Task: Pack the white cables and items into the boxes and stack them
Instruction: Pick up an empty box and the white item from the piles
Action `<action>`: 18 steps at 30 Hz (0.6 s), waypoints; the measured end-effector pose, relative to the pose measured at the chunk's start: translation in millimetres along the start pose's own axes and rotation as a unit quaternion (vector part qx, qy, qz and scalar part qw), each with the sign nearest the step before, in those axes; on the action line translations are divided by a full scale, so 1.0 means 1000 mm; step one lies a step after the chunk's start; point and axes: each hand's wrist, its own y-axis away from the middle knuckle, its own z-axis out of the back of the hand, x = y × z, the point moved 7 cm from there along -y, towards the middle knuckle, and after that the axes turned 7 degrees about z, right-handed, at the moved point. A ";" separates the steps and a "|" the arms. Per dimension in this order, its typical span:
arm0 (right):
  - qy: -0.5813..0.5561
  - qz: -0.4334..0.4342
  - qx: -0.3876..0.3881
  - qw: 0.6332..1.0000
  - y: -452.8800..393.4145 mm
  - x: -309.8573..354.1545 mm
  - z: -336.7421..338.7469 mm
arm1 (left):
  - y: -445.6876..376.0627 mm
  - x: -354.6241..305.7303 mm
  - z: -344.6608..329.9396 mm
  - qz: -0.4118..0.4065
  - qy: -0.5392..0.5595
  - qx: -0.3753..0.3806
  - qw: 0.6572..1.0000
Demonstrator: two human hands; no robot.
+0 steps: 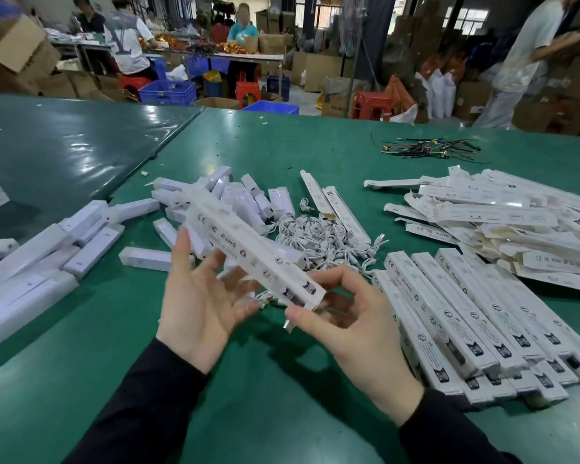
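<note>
I hold a long white printed box (248, 252) tilted above the green table (275, 390); it is motion-blurred. My left hand (198, 306) lies palm up under its middle with straight fingers. My right hand (349, 323) pinches the box's near end between thumb and curled fingers. Beyond the box lies a tangle of white cables (318, 236) and a heap of short white items (238, 199). Closed boxes (466, 326) lie side by side in a layered row at the right.
A loose pile of flat unfilled boxes (503, 216) covers the far right. Longer white bars (47, 256) are heaped at the left. A bundle of dark wires (429, 149) lies at the back. People work at tables beyond the table's far edge.
</note>
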 end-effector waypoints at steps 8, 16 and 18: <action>0.343 0.108 0.065 0.931 -0.015 -0.003 -0.013 | 0.001 -0.015 0.010 -0.066 -0.008 -0.077 0.995; 0.367 0.048 0.072 0.926 -0.026 -0.031 -0.005 | 0.003 0.006 -0.012 0.030 -0.028 -0.002 0.999; 0.334 0.056 0.018 0.941 -0.028 -0.027 0.005 | 0.003 0.006 -0.012 0.032 -0.028 0.007 0.999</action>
